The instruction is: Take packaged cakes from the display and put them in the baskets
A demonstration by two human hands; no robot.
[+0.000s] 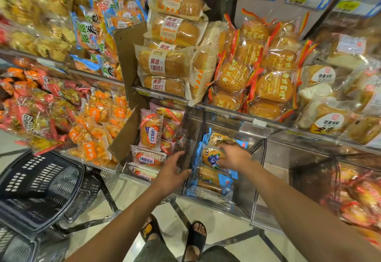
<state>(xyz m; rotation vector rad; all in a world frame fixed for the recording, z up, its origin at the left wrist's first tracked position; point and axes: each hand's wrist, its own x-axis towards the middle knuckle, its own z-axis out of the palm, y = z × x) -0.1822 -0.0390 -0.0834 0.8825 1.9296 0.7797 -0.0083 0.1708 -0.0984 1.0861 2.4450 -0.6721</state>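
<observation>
— What fills the view?

— The display (226, 111): tiered shelves crammed with wrapped baked goods. Butter loaves (165, 64) are stacked in the middle, with sesame buns (268, 84) just beside them to the right.

— And the baskets?

— A black basket (37, 189) sits at lower left, near the display's foot. It rests on at least one more basket and I can see nothing inside it.

— Where are the cakes?

— On the lowest tier, in a clear bin (245, 200). The blue-wrapped cakes (212, 179) lie there in a row running front to back. The pink-wrapped cakes (149, 132) are in the next compartment on the left.

— What are the hands doing?

— Both reach forward and down into that tier. The left hand (173, 171) is spread and holds nothing. Its thumb is at the divider between the pink and blue compartments, though I cannot tell whether it touches. The right hand (235, 155) is inside the bin, with its fingers curled over one pack and its thumb below.

— Which pack?

— The blueberry pack (210, 156), second from the back of the row and lying in the bin with the others.
</observation>
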